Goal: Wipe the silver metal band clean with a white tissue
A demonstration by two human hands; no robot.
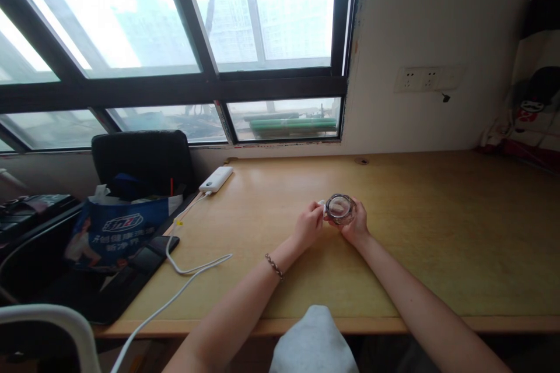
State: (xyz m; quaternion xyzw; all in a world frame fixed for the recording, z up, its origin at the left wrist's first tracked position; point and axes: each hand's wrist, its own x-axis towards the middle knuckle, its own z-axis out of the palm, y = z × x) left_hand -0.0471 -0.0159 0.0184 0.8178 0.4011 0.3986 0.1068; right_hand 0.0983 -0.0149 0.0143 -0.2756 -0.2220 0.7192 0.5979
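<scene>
Over the middle of the wooden desk (271, 198), a clear, round glass vessel (340, 206) is held between both hands, its circular end facing up towards me. My right hand (357, 226) wraps around the right side of the glass, fingers closed. At the left side, my left hand (310, 222) is closed in a pinch on a small white piece (322, 203) that looks like tissue, pressed against the glass. Most of that piece is hidden by the fingers.
A white power bank (216, 179) lies at the desk's left edge, its white cable (188, 271) running over the front edge. Left of the desk, a black chair (142, 157) holds a blue bag (120, 230). Wall sockets (422, 79) are at right.
</scene>
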